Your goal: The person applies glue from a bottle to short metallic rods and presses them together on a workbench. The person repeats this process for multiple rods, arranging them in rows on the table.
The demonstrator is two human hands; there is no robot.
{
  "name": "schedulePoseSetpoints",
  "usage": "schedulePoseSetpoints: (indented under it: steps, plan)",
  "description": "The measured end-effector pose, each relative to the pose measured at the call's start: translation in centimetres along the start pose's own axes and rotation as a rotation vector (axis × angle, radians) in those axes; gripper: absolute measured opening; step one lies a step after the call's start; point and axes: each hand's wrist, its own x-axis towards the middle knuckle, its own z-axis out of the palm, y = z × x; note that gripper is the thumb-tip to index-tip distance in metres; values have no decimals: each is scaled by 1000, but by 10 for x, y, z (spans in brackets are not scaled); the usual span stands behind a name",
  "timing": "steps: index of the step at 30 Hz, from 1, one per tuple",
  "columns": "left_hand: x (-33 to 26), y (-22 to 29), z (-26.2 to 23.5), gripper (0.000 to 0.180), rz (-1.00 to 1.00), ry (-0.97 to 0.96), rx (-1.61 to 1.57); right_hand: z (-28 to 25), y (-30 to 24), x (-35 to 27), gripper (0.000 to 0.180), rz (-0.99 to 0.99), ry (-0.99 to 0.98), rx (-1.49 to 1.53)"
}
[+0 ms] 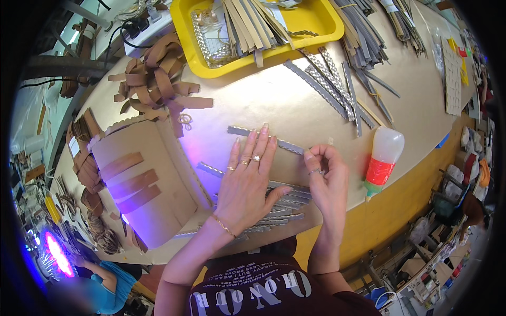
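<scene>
My left hand (pixel 245 181) flat, unclenched, across middle of grey strip (pixel 290 146) on table (pixel 232 100). My right hand (pixel 328 171), nearer right end, pinches tip. Strip's long axis runs left-to-right, right end closer to me.

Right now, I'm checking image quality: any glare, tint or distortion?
Head view: whitish glare on the tan paper-covered table below the yellow plastic tray; violet tint between the brown curved panel and the left hand; straight edges curve toward the picture's dark border.
</scene>
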Motion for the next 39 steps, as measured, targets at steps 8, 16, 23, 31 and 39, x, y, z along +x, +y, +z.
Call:
schedulePoseSetpoints:
  steps: [8, 16, 23, 31, 39]
  plan:
    - [1, 3, -2, 89, -7, -6, 48, 2, -2, 0, 11, -19, 12, -48]
    - [2, 4, -3, 86, 6, -40, 32, 4, -8, -2, 11, -52, 28, -142]
    - [4, 8, -1, 82, -12, -29, 40, 8, -6, -3, 8, -128, 82, -150]
    - [5, 14, -4, 79, 8, -20, 90, 6, -3, -4, 10, -133, 49, -179]
    - [6, 15, -2, 77, 14, -33, 94, 10, 2, -4, 8, -195, 95, -166]
